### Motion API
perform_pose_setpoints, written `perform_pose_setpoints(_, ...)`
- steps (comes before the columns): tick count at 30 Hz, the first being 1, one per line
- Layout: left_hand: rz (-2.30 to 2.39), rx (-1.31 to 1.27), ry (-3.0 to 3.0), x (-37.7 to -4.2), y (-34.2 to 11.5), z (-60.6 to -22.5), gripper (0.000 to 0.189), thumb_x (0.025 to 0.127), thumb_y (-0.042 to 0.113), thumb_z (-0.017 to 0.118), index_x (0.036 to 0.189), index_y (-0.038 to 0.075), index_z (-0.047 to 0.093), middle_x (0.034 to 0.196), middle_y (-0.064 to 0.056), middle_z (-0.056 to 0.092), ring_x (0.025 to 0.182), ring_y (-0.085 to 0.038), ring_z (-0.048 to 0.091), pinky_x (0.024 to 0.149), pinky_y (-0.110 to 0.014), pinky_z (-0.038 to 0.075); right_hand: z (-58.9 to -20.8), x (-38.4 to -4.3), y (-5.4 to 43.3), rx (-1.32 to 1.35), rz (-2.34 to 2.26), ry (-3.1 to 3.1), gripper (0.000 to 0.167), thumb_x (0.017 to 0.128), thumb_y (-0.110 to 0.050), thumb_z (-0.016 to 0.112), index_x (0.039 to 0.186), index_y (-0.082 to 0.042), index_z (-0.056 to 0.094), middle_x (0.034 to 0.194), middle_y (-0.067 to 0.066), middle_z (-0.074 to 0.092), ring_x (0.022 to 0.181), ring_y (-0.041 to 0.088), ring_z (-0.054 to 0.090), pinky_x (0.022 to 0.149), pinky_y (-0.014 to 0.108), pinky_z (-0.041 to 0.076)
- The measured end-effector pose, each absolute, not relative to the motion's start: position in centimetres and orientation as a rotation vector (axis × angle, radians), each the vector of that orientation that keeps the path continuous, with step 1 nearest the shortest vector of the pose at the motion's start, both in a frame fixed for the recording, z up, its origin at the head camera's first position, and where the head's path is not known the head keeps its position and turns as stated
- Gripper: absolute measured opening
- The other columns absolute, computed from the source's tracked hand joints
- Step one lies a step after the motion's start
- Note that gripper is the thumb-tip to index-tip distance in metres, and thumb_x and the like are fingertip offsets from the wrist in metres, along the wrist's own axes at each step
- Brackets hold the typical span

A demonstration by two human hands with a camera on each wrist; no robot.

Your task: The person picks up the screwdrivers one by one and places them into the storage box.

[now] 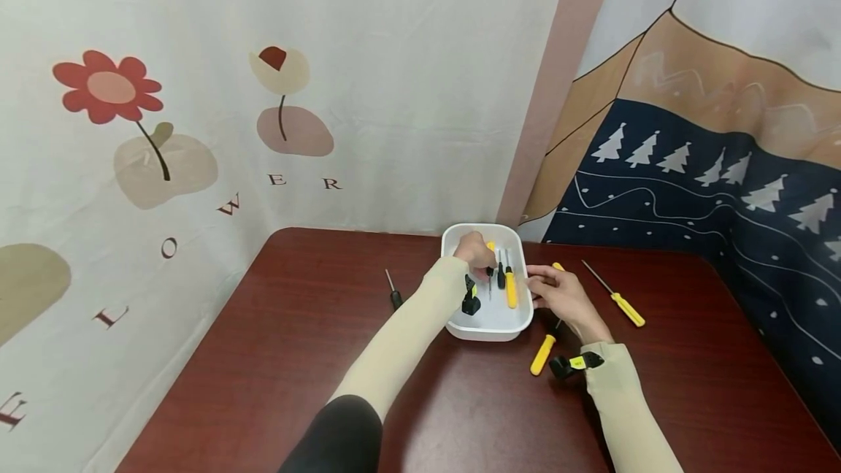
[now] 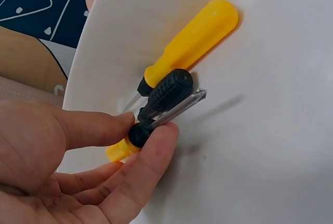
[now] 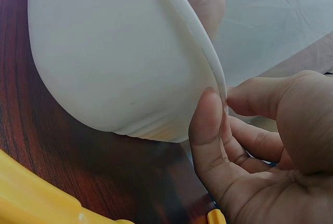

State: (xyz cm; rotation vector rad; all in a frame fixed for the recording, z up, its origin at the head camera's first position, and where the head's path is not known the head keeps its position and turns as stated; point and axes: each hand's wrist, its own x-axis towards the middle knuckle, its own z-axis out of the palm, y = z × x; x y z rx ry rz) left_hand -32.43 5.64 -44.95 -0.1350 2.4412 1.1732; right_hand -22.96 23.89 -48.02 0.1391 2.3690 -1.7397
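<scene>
A white plastic bin (image 1: 489,333) stands near the table's back edge. My left hand (image 1: 474,251) is inside it and pinches a screwdriver (image 2: 138,134) between thumb and fingers at the black collar, its yellow handle partly hidden by the fingers. Beside the pinched one lie a black-handled screwdriver (image 2: 169,93) and another yellow-handled screwdriver (image 2: 200,34), both on the bin's floor. At the bin's right side, my right hand (image 1: 563,299) pinches the rim, thumb on one face and index finger on the other, as the right wrist view shows.
On the brown table (image 1: 315,327), a black-handled screwdriver (image 1: 396,299) lies left of the bin. Right of it are a yellow screwdriver (image 1: 542,355) close to my right wrist, a yellow handle end (image 1: 558,266) behind that hand, and a yellow screwdriver (image 1: 628,309) farther right.
</scene>
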Motion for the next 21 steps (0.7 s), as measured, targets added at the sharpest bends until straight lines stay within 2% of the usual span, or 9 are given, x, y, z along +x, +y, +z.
perform_pose_setpoints(4, 1.145, -0.134, 2.464, -32.5, 5.9, -45.3, 0.022, 0.089, 0.003, 0.075, 0.102, -0.001, 0.058, 0.082, -0.011, 0.058, 0.059, -0.025, 0.073, 0.059, -0.030, 0.063, -48.1, -22.9, 24.0, 0.118, -1.739, 2.380, 0.044, 0.103, -0.015, 0.060, 0.144, -0.003, 0.055, 0.125, 0.021, 0.064, 0.085, 0.017, 0.066, 0.074, 0.024, 0.062)
perform_pose_setpoints(8, 1.133, -0.144, 2.469, -32.6, 6.2, -45.4, 0.020, 0.088, 0.002, 0.076, 0.098, -0.002, 0.059, 0.077, -0.011, 0.059, 0.059, -0.025, 0.074, 0.058, -0.030, 0.063, -48.1, -22.9, 24.0, 0.113, -1.743, 2.373, 0.044, 0.103, -0.014, 0.060, 0.145, -0.002, 0.055, 0.125, 0.022, 0.064, 0.085, 0.016, 0.066, 0.074, 0.024, 0.062)
perform_pose_setpoints(15, 1.139, -0.198, 2.456, -32.5, 6.9, -45.3, 0.024, 0.089, 0.001, 0.075, 0.108, -0.004, 0.061, 0.076, -0.015, 0.063, 0.056, -0.024, 0.071, 0.056, -0.031, 0.063, -48.1, -22.9, 24.0, 0.100, -1.756, 2.366, 0.044, 0.103, -0.014, 0.061, 0.144, -0.002, 0.055, 0.128, 0.024, 0.063, 0.083, 0.014, 0.066, 0.073, 0.023, 0.062)
perform_pose_setpoints(21, 1.136, -0.208, 2.462, -32.5, 7.2, -45.4, 0.022, 0.087, 0.000, 0.077, 0.103, -0.005, 0.062, 0.073, -0.016, 0.063, 0.059, -0.027, 0.073, 0.058, -0.032, 0.064, -48.1, -22.9, 24.1, 0.075, -1.767, 2.375, 0.044, 0.103, -0.012, 0.060, 0.145, 0.000, 0.054, 0.129, 0.027, 0.063, 0.083, 0.014, 0.066, 0.072, 0.023, 0.061)
